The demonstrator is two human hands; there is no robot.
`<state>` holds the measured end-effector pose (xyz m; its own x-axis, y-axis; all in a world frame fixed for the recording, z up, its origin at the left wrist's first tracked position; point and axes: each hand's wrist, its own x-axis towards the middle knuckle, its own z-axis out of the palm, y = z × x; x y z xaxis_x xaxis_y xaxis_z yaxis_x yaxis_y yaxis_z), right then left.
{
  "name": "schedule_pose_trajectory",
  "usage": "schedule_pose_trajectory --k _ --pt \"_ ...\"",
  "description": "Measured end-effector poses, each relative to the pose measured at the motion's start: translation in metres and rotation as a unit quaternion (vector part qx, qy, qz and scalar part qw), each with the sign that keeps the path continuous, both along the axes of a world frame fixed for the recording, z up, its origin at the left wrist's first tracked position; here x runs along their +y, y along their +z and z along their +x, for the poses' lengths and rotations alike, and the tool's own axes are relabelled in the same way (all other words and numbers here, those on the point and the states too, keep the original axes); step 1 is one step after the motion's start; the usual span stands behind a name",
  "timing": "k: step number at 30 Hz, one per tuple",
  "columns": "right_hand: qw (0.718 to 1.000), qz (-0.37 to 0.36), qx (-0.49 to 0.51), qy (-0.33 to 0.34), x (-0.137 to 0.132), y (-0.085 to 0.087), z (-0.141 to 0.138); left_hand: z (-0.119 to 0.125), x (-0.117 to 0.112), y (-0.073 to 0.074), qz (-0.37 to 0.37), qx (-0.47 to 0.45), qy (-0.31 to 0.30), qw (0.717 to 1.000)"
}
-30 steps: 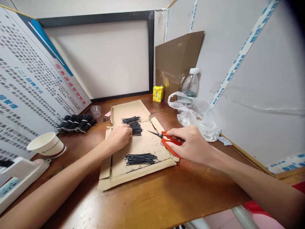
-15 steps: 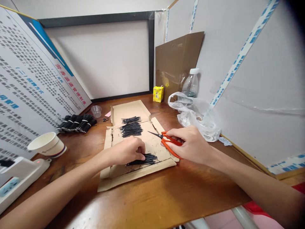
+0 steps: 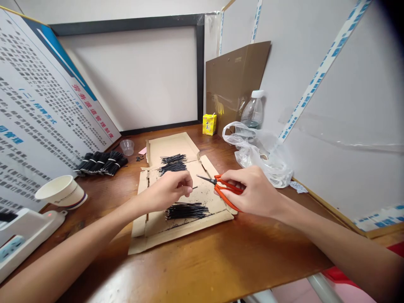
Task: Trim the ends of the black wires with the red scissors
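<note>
My left hand [image 3: 175, 188] is closed in a pinch over the flattened cardboard [image 3: 173, 145]. A short end of a thin black wire [image 3: 195, 187] sticks out from its fingertips to the right. Below that hand lies a near pile of black wires [image 3: 187, 211]; a farther pile [image 3: 172, 166] sits beyond it, partly covered by the hand. My right hand [image 3: 251, 191] is wrapped round the orange handles of small scissors [image 3: 211, 180]. Their dark, pointed blades look closed and aim left, apart from the wire end.
Tied black bundles [image 3: 102, 163], a clear cup [image 3: 127, 147] and a paper cup [image 3: 63, 191] stand at left, with a power strip [image 3: 34, 235] nearer. A yellow drink box [image 3: 209, 124], a plastic bottle [image 3: 254, 110] and a plastic bag [image 3: 261, 153] are at right rear. Dark scraps litter the cardboard.
My left hand has risen from the near pile, moving away from me, with a wire now in its pinch. My right hand and the scissors have barely moved.
</note>
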<state>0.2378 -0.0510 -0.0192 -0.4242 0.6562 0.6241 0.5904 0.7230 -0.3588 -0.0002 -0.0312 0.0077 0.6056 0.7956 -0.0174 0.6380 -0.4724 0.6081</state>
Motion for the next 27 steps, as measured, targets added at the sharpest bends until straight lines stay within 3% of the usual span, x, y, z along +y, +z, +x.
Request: schedule_pose_trajectory --k 6,27 --pt "0.999 -0.020 -0.028 -0.012 0.0012 -0.0004 0.0013 0.0026 0.0012 -0.0005 -0.048 -0.126 0.016 0.991" --pt "1.000 0.019 -0.006 0.002 0.0003 -0.0026 0.0002 0.0025 -0.0019 0.0054 -0.022 -0.150 -0.008 0.988"
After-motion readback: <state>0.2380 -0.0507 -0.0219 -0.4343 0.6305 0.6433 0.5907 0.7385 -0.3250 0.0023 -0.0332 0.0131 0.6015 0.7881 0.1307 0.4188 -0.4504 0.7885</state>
